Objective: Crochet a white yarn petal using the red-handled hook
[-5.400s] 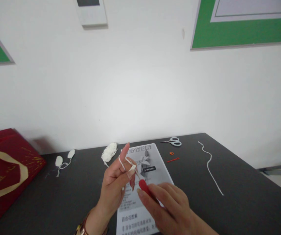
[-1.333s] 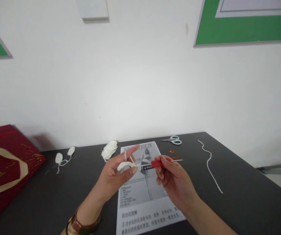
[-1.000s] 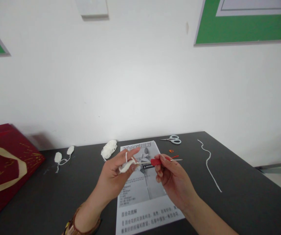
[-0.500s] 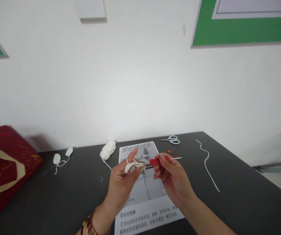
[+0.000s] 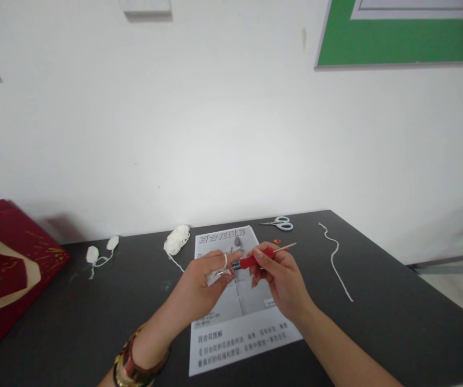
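Two white pieces at your ten o'clock look finished. Your left hand pinches the seemingly unfinished stitching; your right hand grips the red-handled hook.

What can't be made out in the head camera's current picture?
All in the head view:
White yarn piece: mostly hidden by the left hand.
Red-handled hook: its tip is too small to make out.
Printed sheet: partly covered by the left hand and right hand.
Maroon bag: cut off by the left edge.
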The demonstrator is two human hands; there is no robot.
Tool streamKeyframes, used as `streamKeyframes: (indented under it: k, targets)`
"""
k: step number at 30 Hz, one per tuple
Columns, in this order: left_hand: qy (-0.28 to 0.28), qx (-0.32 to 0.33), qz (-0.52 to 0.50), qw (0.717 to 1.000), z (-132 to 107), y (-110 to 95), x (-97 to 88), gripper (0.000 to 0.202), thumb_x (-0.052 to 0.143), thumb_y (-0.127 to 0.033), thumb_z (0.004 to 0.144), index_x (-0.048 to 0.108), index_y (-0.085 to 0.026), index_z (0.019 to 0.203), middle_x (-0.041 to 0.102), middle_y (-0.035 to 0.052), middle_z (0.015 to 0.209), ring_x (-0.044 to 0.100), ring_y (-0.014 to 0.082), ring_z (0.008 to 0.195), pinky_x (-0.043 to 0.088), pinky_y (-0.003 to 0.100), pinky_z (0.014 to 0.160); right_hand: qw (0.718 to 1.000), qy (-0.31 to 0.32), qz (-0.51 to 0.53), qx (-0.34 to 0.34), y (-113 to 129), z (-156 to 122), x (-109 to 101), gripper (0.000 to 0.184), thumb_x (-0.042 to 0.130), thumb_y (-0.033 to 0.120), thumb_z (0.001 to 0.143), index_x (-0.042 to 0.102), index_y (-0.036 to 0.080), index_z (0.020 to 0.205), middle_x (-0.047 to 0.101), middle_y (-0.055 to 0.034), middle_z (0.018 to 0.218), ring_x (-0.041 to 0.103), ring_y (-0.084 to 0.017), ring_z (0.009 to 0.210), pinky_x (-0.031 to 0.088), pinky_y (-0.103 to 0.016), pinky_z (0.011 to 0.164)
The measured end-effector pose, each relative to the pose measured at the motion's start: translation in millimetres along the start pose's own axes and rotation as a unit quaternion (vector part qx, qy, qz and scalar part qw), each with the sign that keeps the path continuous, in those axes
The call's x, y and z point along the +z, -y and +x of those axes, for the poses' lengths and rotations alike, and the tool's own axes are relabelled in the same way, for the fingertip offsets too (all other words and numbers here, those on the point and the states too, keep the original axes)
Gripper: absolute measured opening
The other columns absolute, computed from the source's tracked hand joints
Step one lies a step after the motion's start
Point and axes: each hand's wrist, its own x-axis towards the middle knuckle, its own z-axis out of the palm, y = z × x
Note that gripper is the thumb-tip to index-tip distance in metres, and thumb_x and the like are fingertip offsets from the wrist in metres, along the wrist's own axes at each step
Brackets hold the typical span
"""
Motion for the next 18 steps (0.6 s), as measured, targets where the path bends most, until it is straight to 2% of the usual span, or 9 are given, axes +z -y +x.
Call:
streamKeyframes:
  k: [5,7,10,12,16,18]
  targets:
    - [-0.105,-0.076,-0.074,0.989,4,5,14.2,0.018,0.066,-0.021,0.075,0.074,-0.019,0.09,0.071,0.0081,0.105,0.062,0.0238,0.096,0.045,0.03,0.083,0.997,-0.003,0.056,0.049,-2,4,-3,0.018,0.068,0.029,0.077,0.063,0.013,0.072,0.063,0.0006,0.056,0.051,-0.006,0.042,0.047,-0.015,0.04]
    - [-0.144,-0.11,-0.131,0.975,4,6,18.1,0.023,0.071,-0.022,0.071,0.074,-0.018,0.094,0.073,0.0074,0.099,0.065,0.0232,0.09,0.046,0.031,0.083,0.994,-0.007,0.087,0.069,-3,6,-4,0.016,0.069,0.028,0.077,0.062,0.013,0.073,0.063,0.0006,0.056,0.05,-0.006,0.041,0.047,-0.015,0.04]
    - [-0.194,-0.129,-0.207,0.95,4,7,25.2,0.046,0.075,-0.025,0.067,0.067,-0.02,0.112,0.076,0.0044,0.082,0.067,0.0216,0.081,0.047,0.033,0.084,0.99,-0.017,0.118,0.078,-3,8,-4,0.016,0.07,0.027,0.076,0.061,0.013,0.074,0.065,-0.0001,0.056,0.05,-0.006,0.04,0.048,-0.015,0.04]
    - [-0.221,-0.131,-0.236,0.937,2,8,30.3,0.042,0.075,-0.027,0.067,0.069,-0.021,0.108,0.076,0.0049,0.085,0.067,0.0219,0.083,0.047,0.034,0.085,0.987,-0.021,0.135,0.082,-4,8,-4,0.016,0.071,0.026,0.075,0.061,0.013,0.074,0.065,-0.0006,0.057,0.051,-0.006,0.041,0.049,-0.015,0.041]
    - [-0.261,-0.12,-0.222,0.932,0,9,39.4,0.016,0.072,-0.029,0.071,0.076,-0.019,0.083,0.075,0.0068,0.093,0.066,0.0234,0.094,0.045,0.033,0.091,0.977,-0.026,0.185,0.1,-8,6,-2,0.016,0.072,0.025,0.074,0.061,0.014,0.074,0.064,0.0008,0.056,0.052,-0.005,0.042,0.049,-0.015,0.043]
    - [-0.278,-0.119,-0.222,0.927,-1,10,43.2,0.021,0.072,-0.028,0.072,0.075,-0.02,0.091,0.075,0.0064,0.095,0.065,0.0231,0.095,0.045,0.033,0.091,0.976,-0.028,0.191,0.096,-9,5,-1,0.015,0.073,0.024,0.074,0.061,0.014,0.075,0.064,0.0009,0.056,0.053,-0.006,0.044,0.05,-0.015,0.045]
